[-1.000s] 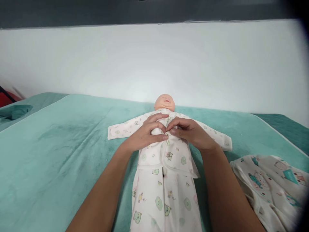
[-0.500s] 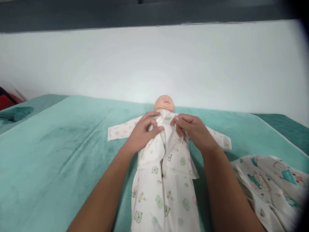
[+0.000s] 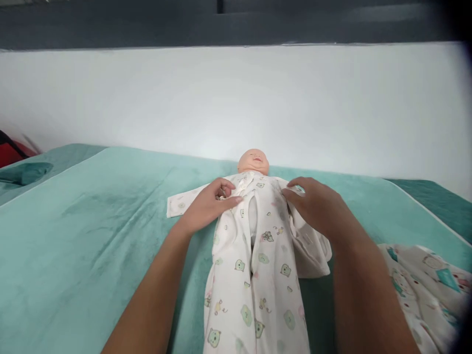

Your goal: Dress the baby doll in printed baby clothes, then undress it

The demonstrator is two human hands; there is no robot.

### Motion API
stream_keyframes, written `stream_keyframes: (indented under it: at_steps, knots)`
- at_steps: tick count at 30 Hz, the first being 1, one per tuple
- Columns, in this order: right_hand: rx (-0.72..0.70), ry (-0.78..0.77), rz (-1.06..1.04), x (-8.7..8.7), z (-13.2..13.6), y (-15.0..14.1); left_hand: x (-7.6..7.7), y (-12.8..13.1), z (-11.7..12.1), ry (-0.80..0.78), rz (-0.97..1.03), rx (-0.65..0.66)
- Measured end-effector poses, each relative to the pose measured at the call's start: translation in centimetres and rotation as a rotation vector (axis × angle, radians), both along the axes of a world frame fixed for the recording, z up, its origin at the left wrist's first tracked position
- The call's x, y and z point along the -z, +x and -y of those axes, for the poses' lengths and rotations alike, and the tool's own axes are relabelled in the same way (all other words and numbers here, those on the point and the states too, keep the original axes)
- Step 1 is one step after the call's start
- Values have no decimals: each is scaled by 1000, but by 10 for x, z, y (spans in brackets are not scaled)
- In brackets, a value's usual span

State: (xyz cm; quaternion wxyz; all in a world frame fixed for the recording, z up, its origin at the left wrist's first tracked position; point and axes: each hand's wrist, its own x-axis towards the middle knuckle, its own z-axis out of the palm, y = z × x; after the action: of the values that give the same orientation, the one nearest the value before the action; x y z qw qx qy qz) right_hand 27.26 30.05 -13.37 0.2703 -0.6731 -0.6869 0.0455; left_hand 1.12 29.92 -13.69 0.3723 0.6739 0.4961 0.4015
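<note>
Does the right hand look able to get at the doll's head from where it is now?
Probably yes. The right hand is beside the doll's printed top, the doll's head lies uncovered just past the collar, and nothing visible blocks the way between them.

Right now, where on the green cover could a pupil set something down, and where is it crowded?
Widest: green cover left of the doll, between the left forearm and the wall. Smaller: between the right hand, the wall and the crumpled cloth. Crowded: the white garment, with the left hand and right hand at its upper part.
</note>
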Motion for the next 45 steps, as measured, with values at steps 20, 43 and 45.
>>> stream_keyframes:
  at_steps: [20,43,45]
  knots:
    - [35,85,-246,51,-36,-10,14,-36,-9,172,-846,-602]
    - [-120,-66,-460,43,-44,-14,44,-19,-36,217,-727,-378]
    - [-57,-93,-426,46,-46,-7,43,-20,-35,201,-740,-423]
